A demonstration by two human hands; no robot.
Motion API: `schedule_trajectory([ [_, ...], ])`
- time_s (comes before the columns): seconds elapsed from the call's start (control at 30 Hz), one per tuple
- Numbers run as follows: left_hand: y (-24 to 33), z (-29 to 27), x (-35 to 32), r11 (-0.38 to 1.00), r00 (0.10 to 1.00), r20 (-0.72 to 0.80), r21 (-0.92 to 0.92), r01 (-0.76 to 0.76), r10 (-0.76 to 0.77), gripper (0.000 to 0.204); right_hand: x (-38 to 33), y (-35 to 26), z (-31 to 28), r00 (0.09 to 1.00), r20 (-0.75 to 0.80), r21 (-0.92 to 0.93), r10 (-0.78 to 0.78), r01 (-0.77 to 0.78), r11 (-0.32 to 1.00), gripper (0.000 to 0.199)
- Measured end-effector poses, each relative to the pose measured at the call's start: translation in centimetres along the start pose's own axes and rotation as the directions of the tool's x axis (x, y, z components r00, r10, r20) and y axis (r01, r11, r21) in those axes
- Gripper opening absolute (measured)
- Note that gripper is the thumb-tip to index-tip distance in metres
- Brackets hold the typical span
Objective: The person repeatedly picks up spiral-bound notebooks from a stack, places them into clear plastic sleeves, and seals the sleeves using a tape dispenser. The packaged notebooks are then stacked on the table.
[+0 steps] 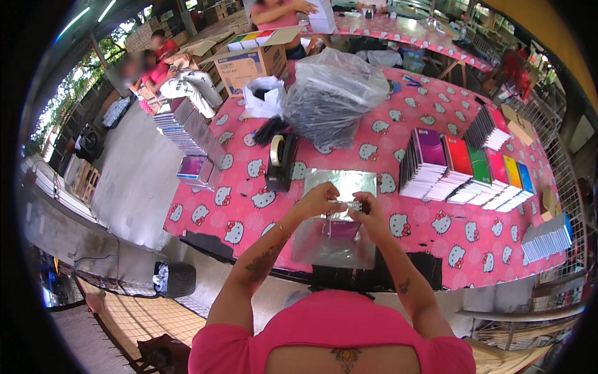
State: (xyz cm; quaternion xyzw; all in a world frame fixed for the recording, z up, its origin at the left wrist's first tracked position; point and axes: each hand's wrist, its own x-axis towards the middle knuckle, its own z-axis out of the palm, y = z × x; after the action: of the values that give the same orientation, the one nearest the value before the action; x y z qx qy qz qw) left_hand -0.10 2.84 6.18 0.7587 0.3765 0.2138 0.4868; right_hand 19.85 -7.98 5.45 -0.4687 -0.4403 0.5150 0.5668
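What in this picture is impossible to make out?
In the head view:
Shiny piece between left hand and right hand: too small and bright to identify.
Contents of the plastic bag: veiled by its creased film.
Bottom of the cardboard box: hidden by its walls.
Far person's head: cut off by upper edge.

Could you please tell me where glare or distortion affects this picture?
Head view: glare brightens the shiny plastic just beyond the left hand and right hand; head view: daylight washes out patches among the foliage, upper left; head view: the table edge bows.
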Motion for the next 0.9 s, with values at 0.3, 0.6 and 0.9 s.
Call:
schedule_trajectory([
  [0.3,-8.1,-12.1,-2.2,0.779,0.727,-0.424,-0.580,0.239,-0.539,0.032,-0.2,0.2,1.1,0.994,-0.112,0.030,-0.015,0.018,0.999,0.039],
  [0.6,-12.2,-8.6,-4.5,0.827,0.596,-0.625,-0.549,0.123,-0.504,0.011,-0.6,0.0,1.9,0.989,-0.144,0.009,-0.023,0.025,1.000,0.040],
  [0.9,8.1,-5.7,0.3,0.832,0.886,0.319,0.340,-0.438,0.336,0.017,-0.7,0.1,2.0,0.989,-0.147,0.075,-0.027,0.039,0.996,0.046],
])
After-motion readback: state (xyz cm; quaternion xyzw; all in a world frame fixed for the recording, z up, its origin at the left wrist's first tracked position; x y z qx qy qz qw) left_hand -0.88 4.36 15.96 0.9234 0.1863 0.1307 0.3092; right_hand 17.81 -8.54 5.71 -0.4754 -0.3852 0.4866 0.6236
